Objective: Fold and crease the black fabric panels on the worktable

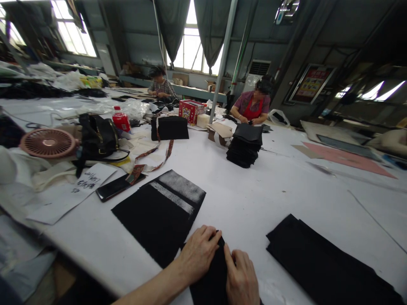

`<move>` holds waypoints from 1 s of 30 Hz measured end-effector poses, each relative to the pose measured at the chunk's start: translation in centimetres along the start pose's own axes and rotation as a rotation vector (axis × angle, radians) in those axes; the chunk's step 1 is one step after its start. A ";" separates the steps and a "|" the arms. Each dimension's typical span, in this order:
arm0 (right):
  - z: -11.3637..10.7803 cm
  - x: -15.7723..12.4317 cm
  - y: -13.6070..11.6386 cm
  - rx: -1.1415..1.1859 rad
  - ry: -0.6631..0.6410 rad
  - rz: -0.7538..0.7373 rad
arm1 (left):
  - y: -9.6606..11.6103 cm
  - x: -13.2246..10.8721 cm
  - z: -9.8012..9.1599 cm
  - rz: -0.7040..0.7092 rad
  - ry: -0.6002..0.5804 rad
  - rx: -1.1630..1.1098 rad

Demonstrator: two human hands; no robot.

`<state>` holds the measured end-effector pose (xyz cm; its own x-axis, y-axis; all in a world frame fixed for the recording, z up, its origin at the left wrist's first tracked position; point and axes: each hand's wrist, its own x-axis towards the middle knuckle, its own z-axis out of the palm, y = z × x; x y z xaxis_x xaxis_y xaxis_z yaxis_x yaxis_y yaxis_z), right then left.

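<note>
My left hand and my right hand rest side by side at the near edge of the white table, both pressing down on a narrow black fabric piece. The fingers of both hands are curled and pinched on that piece. A flat stack of black fabric pieces with a pale grey strip lies just left of my left hand. Another pile of black fabric lies to the right of my right hand.
A taller stack of black pieces sits mid-table. On the left lie a phone, papers, a black bag, a pink fan and a red bottle. Two other people work at the far end. Pink sheets lie at right.
</note>
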<state>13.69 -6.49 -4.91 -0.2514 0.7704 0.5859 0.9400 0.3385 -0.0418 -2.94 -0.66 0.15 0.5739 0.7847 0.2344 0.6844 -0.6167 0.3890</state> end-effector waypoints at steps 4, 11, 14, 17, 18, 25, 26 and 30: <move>-0.1 -0.1 -0.1 0.029 -0.020 0.041 | -0.2 0.1 -0.1 -0.013 0.001 0.064; -0.3 0.0 -0.5 0.042 -0.050 0.095 | -0.6 0.1 -1.0 0.160 0.030 0.159; -0.4 0.3 -0.9 0.038 -0.071 0.116 | -0.8 0.2 -0.7 0.227 -0.025 0.179; -0.7 0.7 -1.1 0.047 -0.088 0.151 | -1.2 0.4 -0.5 0.249 -0.042 0.227; -0.8 0.8 -1.2 0.055 -0.093 0.162 | -1.3 0.5 -0.5 0.262 -0.050 0.245; -1.8 0.5 -1.2 0.091 -0.076 0.189 | -0.9 0.9 -1.3 0.340 -0.084 0.353; -1.9 0.3 -1.2 0.096 -0.072 0.190 | -0.8 0.9 -1.2 0.348 -0.087 0.365; -2.5 -0.5 -1.2 0.107 -0.072 0.202 | -0.5 0.9 -0.8 0.360 -0.124 0.388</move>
<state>13.29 -8.60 -3.10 -0.0801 0.8633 0.4983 0.9442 0.2260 -0.2397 -3.17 0.39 0.88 0.8354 0.5205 0.1764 0.5370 -0.8415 -0.0599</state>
